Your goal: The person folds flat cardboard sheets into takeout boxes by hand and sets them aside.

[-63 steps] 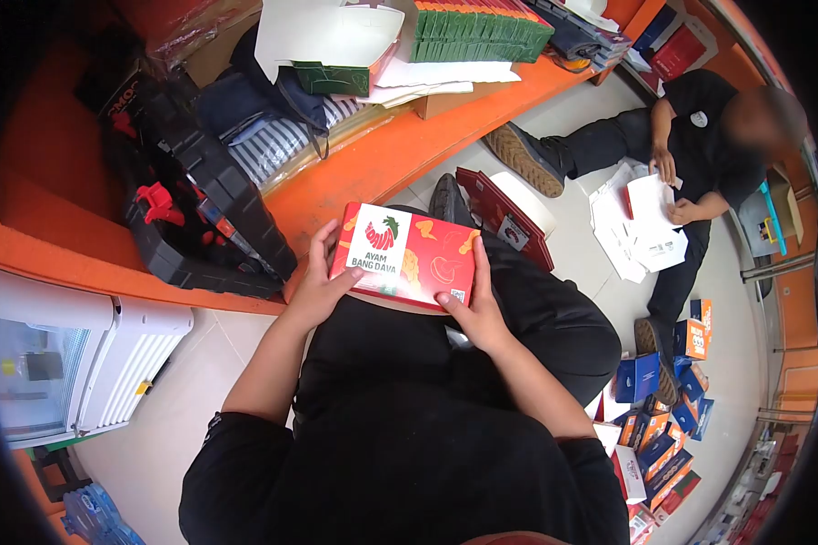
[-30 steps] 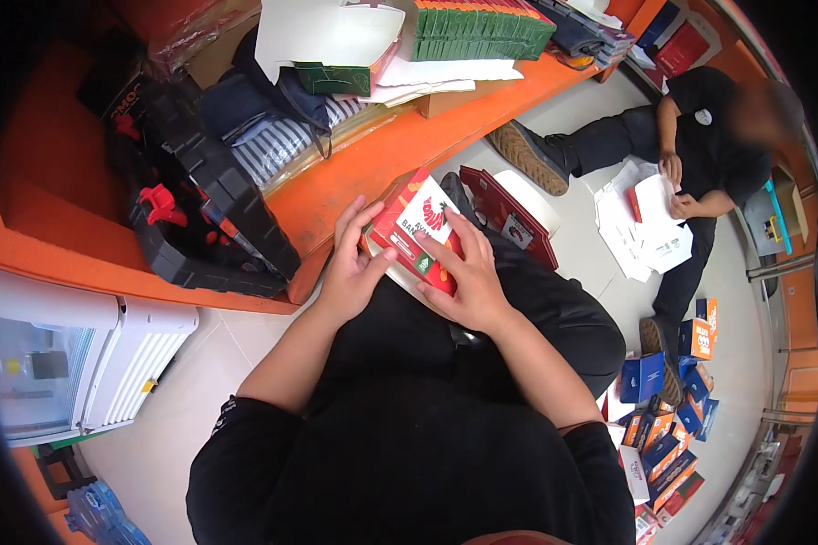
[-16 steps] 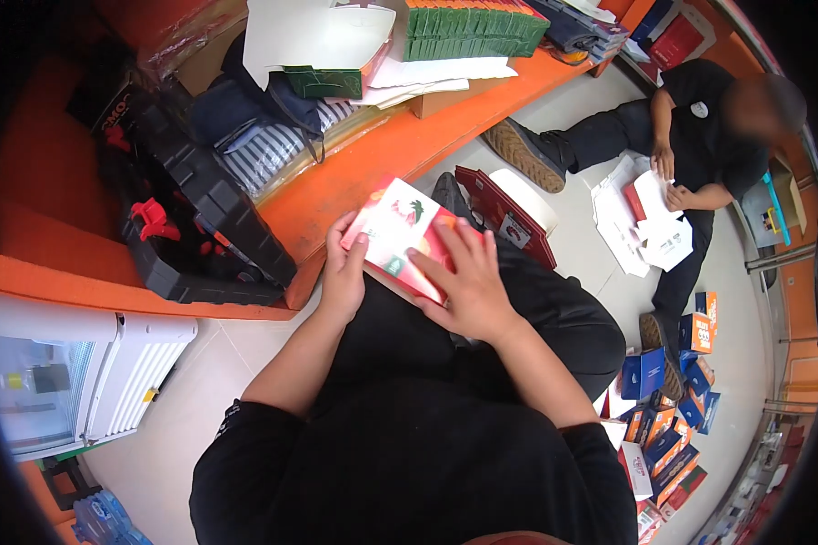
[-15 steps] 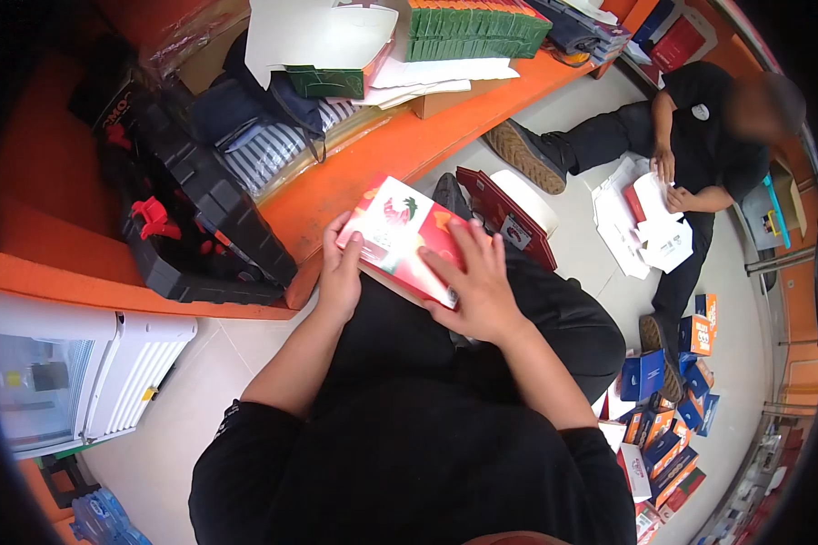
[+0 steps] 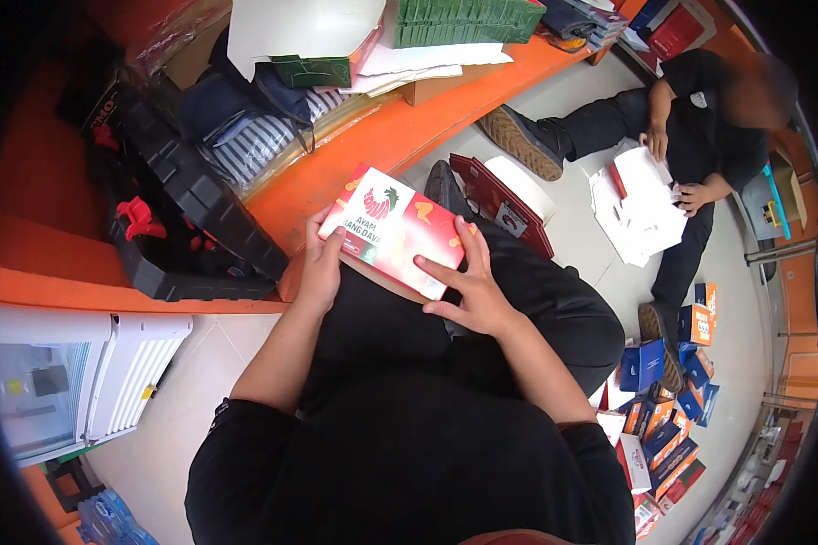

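Note:
A red and white box [image 5: 398, 229] with a chili logo is held above my lap, its printed face up and slightly tilted. My left hand [image 5: 324, 259] grips its left end, thumb on the front edge. At the right end, my right hand [image 5: 471, 286] has its fingers spread over the top face and corner, with the thumb at the near edge. Just beyond the box, flat red cartons [image 5: 491, 202] lean on the floor by my shoe.
A co-worker [image 5: 727, 127] sits at the right with white card sheets [image 5: 641, 213]. Several small boxes [image 5: 668, 445] lie on the floor at lower right. An orange shelf [image 5: 373, 150] holds green cartons [image 5: 463, 23] and a black case [image 5: 186, 209]. A white appliance [image 5: 118, 381] stands left.
The box has turned from a steeper angle to a flatter one and moved slightly left with both hands. The co-worker's hands and white card have shifted.

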Tool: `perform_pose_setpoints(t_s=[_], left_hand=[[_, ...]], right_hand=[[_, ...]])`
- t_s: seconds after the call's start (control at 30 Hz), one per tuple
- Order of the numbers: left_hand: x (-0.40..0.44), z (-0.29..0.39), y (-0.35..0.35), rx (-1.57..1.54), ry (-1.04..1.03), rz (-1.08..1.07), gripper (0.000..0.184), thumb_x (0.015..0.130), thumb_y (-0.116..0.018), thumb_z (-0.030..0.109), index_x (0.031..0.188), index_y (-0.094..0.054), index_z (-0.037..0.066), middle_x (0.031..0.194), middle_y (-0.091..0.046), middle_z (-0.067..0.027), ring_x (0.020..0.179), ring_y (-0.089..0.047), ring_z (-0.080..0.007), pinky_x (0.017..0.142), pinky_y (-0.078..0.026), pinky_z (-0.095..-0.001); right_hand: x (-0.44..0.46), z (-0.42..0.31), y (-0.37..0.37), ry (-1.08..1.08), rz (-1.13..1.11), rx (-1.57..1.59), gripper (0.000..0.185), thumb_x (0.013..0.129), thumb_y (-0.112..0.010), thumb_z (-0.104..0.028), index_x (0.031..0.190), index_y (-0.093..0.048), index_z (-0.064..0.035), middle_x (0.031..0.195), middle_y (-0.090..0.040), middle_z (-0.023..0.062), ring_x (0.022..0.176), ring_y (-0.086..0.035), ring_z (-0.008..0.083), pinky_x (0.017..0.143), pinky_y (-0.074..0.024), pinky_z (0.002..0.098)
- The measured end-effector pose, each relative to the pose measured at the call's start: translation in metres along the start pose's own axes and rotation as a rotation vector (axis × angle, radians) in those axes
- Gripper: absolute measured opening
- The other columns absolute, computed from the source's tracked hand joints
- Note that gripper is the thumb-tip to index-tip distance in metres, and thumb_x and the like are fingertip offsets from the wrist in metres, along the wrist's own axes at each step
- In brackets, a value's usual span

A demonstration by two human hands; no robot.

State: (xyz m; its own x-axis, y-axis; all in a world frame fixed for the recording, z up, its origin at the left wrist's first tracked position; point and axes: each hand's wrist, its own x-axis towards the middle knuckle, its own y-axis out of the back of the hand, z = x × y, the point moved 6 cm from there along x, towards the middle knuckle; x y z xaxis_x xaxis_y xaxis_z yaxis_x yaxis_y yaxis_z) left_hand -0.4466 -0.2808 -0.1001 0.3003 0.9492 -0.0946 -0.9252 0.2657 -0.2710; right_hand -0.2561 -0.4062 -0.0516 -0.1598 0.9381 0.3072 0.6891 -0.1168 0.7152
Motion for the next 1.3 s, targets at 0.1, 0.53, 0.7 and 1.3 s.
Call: perform_pose_setpoints(t_s=[0.1, 0.53, 0.7, 1.3], left_hand=[[0.014, 0.013, 0.012, 0.202, 0.039, -0.105, 0.031, 0.087, -0.05, 0.013, 0.115, -0.042, 0.004, 0.109, -0.051, -0.0105, 0.098, -0.049, -0.0149, 0.087, -0.038, -0.0259], [-0.014, 0.023, -0.017, 0.419, -0.001, -0.045, 0.056, 0.089, -0.053, 0.026, 0.131, -0.028, 0.0, 0.119, -0.05, -0.0165, 0.11, -0.049, -0.0213, 0.092, -0.039, -0.0327], [-0.029, 0.041, -0.058, 0.281, -0.083, -0.36, 0.066, 0.087, -0.054, 0.019, 0.138, -0.015, 0.0, 0.131, -0.038, -0.0133, 0.119, -0.039, -0.0202, 0.1, -0.031, -0.0338], [-0.075, 0.027, -0.222, 0.369, -0.487, -0.739, 0.074, 0.093, -0.045, 0.023, 0.14, 0.008, 0.002, 0.139, -0.023, -0.02, 0.125, -0.032, -0.0252, 0.104, -0.025, -0.0376]], right_hand=[[-0.004, -0.002, 0.001, 0.023, -0.045, -0.032, 0.056, 0.067, -0.074, -0.038, 0.12, -0.057, -0.0245, 0.144, -0.006, 0.027, 0.133, -0.007, 0.0444, 0.106, -0.0108, 0.0539], [-0.021, 0.027, -0.021, -0.488, 0.284, 1.075, 0.076, 0.086, -0.059, -0.014, 0.141, -0.007, -0.0037, 0.138, -0.029, 0.0164, 0.126, -0.033, 0.021, 0.104, -0.0263, 0.0341], [-0.035, 0.022, 0.021, -0.425, 0.383, 1.145, 0.076, 0.088, -0.057, -0.016, 0.142, -0.005, -0.0037, 0.137, -0.032, 0.0141, 0.125, -0.034, 0.0198, 0.104, -0.0263, 0.032], [-0.185, 0.01, 0.131, -0.339, 1.242, 0.564, 0.04, 0.096, -0.041, -0.02, 0.13, -0.042, 0.0, 0.137, -0.037, 0.0131, 0.123, -0.038, 0.0179, 0.101, -0.0299, 0.0293]])
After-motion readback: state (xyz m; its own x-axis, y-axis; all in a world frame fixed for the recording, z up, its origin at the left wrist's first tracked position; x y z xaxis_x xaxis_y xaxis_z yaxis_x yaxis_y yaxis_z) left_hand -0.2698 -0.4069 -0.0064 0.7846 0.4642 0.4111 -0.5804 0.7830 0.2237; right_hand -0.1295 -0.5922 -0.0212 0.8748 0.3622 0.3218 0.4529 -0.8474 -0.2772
